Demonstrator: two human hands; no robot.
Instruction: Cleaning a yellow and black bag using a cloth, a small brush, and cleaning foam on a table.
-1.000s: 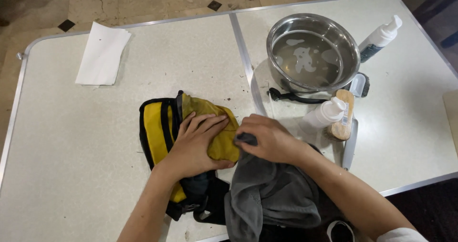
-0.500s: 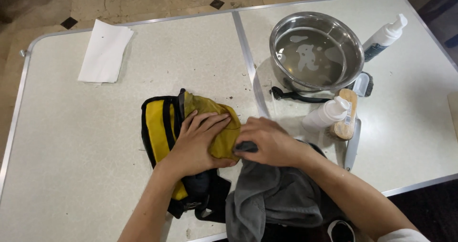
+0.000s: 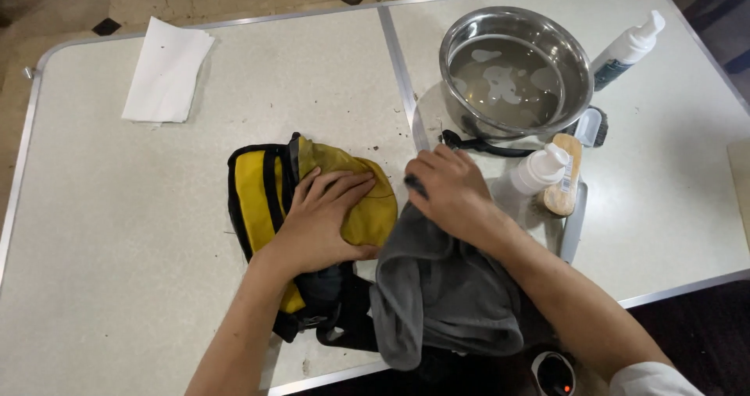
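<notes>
A yellow and black bag [image 3: 258,193] lies on the white folding table [image 3: 117,247]. My left hand [image 3: 320,216] presses flat on the bag's yellow top, fingers spread. My right hand [image 3: 449,193] is just right of the bag, closed on the upper end of a grey cloth [image 3: 441,294] that drapes down toward the table's near edge. The bag's black straps [image 3: 344,318] lie under my left forearm.
A steel bowl [image 3: 469,33] with cloudy water stands at the back right. Beside it are a white pump bottle [image 3: 625,48], a small white bottle [image 3: 535,169], a wooden brush [image 3: 564,179] and a folded white paper towel [image 3: 166,72] at the far left.
My right hand with the grey cloth has shifted slightly right, away from the bag's yellow top. The left hand stays pressed on the bag.
</notes>
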